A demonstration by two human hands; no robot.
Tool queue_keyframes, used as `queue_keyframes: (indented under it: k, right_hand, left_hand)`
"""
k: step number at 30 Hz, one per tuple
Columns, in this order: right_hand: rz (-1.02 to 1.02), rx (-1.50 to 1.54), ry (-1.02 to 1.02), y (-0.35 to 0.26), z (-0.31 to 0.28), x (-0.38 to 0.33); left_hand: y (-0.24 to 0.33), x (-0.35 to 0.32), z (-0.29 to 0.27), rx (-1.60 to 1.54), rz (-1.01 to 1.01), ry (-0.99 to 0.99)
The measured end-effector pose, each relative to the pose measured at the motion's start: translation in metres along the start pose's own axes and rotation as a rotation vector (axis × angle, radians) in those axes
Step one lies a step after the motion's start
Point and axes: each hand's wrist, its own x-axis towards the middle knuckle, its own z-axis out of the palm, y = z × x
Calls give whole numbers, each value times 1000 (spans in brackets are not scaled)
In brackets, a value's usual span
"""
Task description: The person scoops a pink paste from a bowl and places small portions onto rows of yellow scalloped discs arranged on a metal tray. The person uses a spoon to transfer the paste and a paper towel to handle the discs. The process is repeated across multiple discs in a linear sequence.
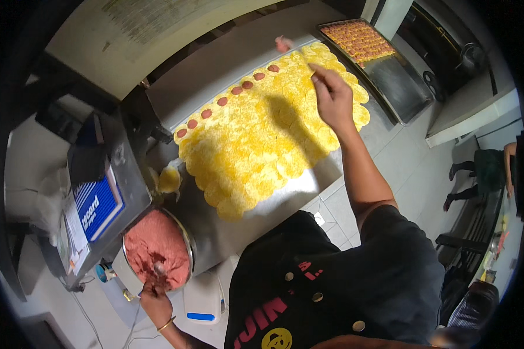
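My left hand (157, 303) is closed on a spoon (159, 269), its shiny end dug into pink minced meat (157, 238) in a round metal bowl (193, 247) at the lower left. Farther right, my right hand (335, 98) hovers over a sheet of overlapping round yellow wrappers (239, 151), fingers bent together. Whatever they grip is thin and smeared by motion. Beyond the fingertips, a blurred lump of pink meat (283, 43) shows at the sheet's far edge. Several small meat dabs (222, 101) form a row along that edge.
The wrappers lie on a metal table (215, 64). At far right, a metal tray (404, 87) is partly covered with rows of filled pieces (358, 41). A blue book (98, 206) rests on a side stand at left. Another person (489, 168) is at the right.
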Motion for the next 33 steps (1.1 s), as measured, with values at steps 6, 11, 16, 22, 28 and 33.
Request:
queue_keyframes:
  k: [6,11,16,22,28,33]
  right_hand:
    - [211,-481,1,201,67,36]
    - [415,24,183,163,90,-16]
    - [435,99,-286,59,90,-139]
    - [-275,179,-923,-159,115,-174]
    - [-931,-31,-1176,-291,192,-203]
    - [-949,-289,-1121,-307,268,-193]
  left_hand:
    - [24,22,-2,280,3,2]
    - [22,4,-3,232,-143,-51]
    - [29,-4,-2,225,2,42]
    - [15,-5,-9,403,199,23]
    - [-25,-3,-1,355,388,167]
    - [-34,-26,-6,11,155,233]
